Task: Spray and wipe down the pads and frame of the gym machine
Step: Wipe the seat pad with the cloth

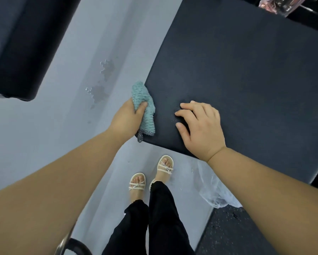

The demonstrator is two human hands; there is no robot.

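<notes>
A large black pad [246, 74] of the gym machine fills the right half of the view. My left hand [126, 119] grips a bunched teal cloth [145, 105] against the pad's near left corner and side edge. On top of the pad near that corner rests my right hand [200, 127], its fingers slightly bent and holding nothing. Small droplets show on the pad beside its fingertips. A pinkish clear bottle [281, 4] stands partly cut off at the top right.
Another black pad [20, 43] stands at the upper left. Wet patches [101, 83] lie on the grey floor between the pads. A clear plastic bag [215, 192] lies on the floor under the pad's near edge. My sandalled feet [150, 177] stand just before it.
</notes>
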